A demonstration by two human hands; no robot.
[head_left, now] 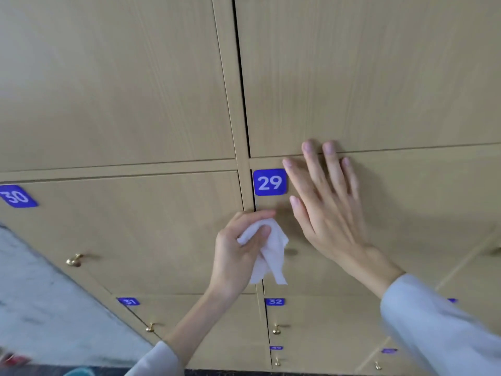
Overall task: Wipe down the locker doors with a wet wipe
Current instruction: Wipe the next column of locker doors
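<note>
From the head view we look at a wall of pale wood-grain locker doors (379, 77), each marked with a small blue square number label. Our left hand (238, 248) grips a crumpled white wet wipe (271, 251), fingers (264, 231) curled round it, so that the wipe bunches in the palm and its loose ends hang below. It sits just at the dark vertical gap beside the door labelled 29 (269, 182), a little under that label. Our right hand (328, 207) lies flat on door 29 with straight, spread fingers (311, 158), holding nothing (the two longest fingertips reach the seam with the door above). Small brass knobs (73, 259) stand on the doors, and labels 30 (16, 196), 31 (129, 301) and 32 (274, 301) show nearby. Grey speckled floor (40, 294) fills the lower left.
</note>
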